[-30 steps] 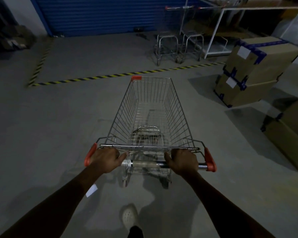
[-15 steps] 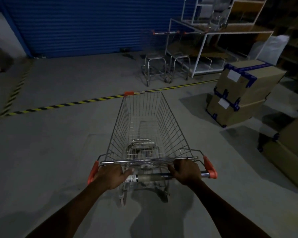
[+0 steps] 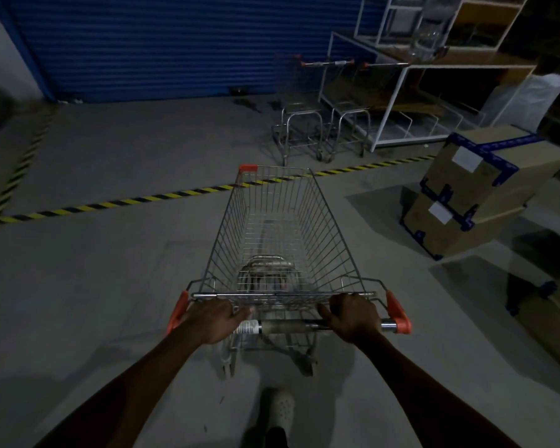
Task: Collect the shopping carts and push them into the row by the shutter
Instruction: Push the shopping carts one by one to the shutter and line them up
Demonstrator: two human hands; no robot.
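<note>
An empty wire shopping cart with orange corner caps stands straight in front of me on the grey floor. My left hand grips the left part of its handle bar. My right hand grips the right part. The cart's nose reaches the yellow-black floor stripe. Beyond the stripe, two parked carts stand side by side near the blue shutter, handles facing me.
A white metal rack stands right of the parked carts. Stacked cardboard boxes with blue tape sit on the right, and more boxes lie nearer on the right edge. My white shoe shows below the cart.
The cart has rolled forward toward the stripe and the parked carts, which look larger and nearer. Both hands have kept their grip on the handle. My foot has come back into view.
</note>
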